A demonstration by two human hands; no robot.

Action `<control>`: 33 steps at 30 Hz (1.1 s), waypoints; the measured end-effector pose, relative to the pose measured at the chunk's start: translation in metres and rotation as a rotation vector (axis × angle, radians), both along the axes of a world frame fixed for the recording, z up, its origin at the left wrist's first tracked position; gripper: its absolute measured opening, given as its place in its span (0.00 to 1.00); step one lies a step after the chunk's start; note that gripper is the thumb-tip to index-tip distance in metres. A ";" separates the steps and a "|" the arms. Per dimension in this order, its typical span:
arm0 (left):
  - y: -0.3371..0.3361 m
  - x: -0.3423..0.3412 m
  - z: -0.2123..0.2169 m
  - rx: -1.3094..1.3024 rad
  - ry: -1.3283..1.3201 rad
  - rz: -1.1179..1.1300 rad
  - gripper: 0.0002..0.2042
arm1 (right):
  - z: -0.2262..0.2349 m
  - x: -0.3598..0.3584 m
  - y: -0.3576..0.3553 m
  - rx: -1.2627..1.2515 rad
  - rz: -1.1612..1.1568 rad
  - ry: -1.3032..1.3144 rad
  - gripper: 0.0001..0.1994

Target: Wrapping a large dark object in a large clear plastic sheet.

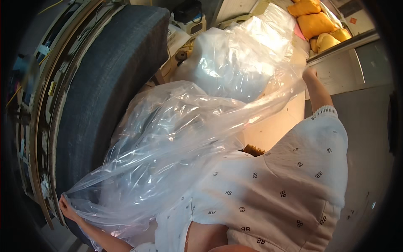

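Observation:
A large sheet of clear plastic, perhaps a big bag, is stretched out between my two hands. My left hand, low at the left, is closed on one edge of it beside the dark padded board. My right hand reaches far up to the right, its fingers closed on the opposite edge. The plastic hangs in loose shiny folds in front of my body. Behind it lies a big bundle wrapped in clear plastic, pale blue and white inside. Exactly how my fingers grip is too small to tell.
Along the left runs a long dark grey padded surface with metal rails beyond it. A black item stands on a white box at the back. Orange bundles are piled at the far right, behind a metal ledge.

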State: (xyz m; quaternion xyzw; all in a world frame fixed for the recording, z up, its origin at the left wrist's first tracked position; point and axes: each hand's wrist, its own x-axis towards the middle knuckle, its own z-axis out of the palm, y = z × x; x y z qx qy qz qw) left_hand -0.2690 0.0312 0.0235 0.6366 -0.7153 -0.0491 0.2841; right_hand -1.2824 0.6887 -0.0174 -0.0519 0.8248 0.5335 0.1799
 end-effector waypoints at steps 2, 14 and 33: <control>-0.016 0.067 -0.023 0.045 0.033 0.084 0.17 | 0.028 -0.050 -0.070 -0.299 0.303 0.206 0.15; 0.101 0.170 -0.013 0.288 0.440 0.321 0.17 | 0.179 0.225 -0.514 -2.229 1.439 -0.254 0.15; 0.058 0.028 0.011 -0.271 0.233 0.479 0.17 | 0.041 0.100 -0.659 -1.620 0.139 -0.693 0.30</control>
